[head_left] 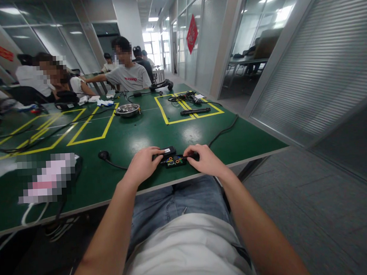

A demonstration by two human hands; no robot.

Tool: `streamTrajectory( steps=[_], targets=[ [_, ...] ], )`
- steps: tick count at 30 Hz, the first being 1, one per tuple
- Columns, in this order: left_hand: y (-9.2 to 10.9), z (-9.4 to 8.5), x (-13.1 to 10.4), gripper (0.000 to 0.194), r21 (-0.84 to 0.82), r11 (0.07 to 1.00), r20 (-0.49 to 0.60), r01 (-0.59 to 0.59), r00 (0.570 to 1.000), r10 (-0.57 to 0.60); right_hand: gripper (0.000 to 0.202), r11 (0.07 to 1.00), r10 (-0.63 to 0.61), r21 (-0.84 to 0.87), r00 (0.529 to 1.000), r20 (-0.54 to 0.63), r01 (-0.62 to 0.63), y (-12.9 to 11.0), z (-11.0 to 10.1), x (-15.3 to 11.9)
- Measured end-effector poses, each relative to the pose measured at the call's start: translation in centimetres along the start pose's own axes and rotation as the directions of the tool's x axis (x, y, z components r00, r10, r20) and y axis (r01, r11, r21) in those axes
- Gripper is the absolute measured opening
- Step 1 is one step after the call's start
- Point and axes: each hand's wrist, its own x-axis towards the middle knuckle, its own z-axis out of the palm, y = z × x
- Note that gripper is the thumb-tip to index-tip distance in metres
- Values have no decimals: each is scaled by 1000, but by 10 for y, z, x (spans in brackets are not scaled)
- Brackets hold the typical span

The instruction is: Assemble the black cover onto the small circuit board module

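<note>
An open black box (176,161) with colored wires and copper-colored rings inside lies near the table's front edge. Just behind it is a black cover (168,150) with a white label. My left hand (145,163) is at the left end of both, its fingers bent and closed around the cable end and the cover's edge. At the box's right end, my right hand (202,157) pinches the place where a black cable (224,131) enters. A round black plug (104,155) lies to the left on its own cable.
The green table (134,135) carries a metal bowl (128,110), a black bar (195,111) and tangled black cables inside yellow tape outlines. A blurred pink-white item (50,177) lies at front left. People sit beyond the table's far side.
</note>
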Motion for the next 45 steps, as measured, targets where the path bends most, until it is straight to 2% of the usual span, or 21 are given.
streamTrajectory(
  steps=[3,5,7,10,13,17,23,30,33,36,38,41,45],
  targets=[
    [-5,1,-1,23,22,995,-89,98,991,-95,16,998,-8,62,1000,-11,8,0,1,0],
    [-3,0,-3,27,-34,993,-132,110,985,-114,15,992,-7,128,1000,-18,9,1,2,0],
    [3,-3,-7,32,-156,987,-146,45,987,-68,17,982,-1,191,1000,-27,7,0,3,1],
    [12,-7,-15,38,-282,954,-82,-103,993,83,22,972,12,235,999,-40,-2,-1,4,1],
    [15,-6,-21,36,-244,954,-15,-172,985,173,26,974,19,226,999,-40,-10,-1,4,1],
    [15,-1,-24,37,-178,964,15,-197,979,203,26,975,21,221,999,-36,-13,-1,4,1],
    [19,-6,-20,37,-155,974,64,-163,983,175,26,976,19,219,999,-31,-12,-1,4,1],
    [17,-11,-15,35,-310,944,98,-113,984,150,25,974,30,224,999,-26,-23,0,5,1],
    [14,-9,-12,34,-330,944,40,-18,999,33,19,978,11,207,999,-31,-4,1,4,1],
    [10,-7,-6,27,-244,965,-60,95,992,-113,14,988,-18,150,999,-29,22,1,3,1],
    [8,-6,-2,22,-186,973,-39,138,988,-148,14,994,-32,103,999,-25,34,1,2,1],
    [6,-5,0,19,-164,982,24,93,996,-90,12,996,-41,80,999,-11,42,0,2,0],
    [6,-6,-12,25,-172,985,-67,-33,998,21,8,995,-46,84,999,6,46,-2,2,0]
  ],
)
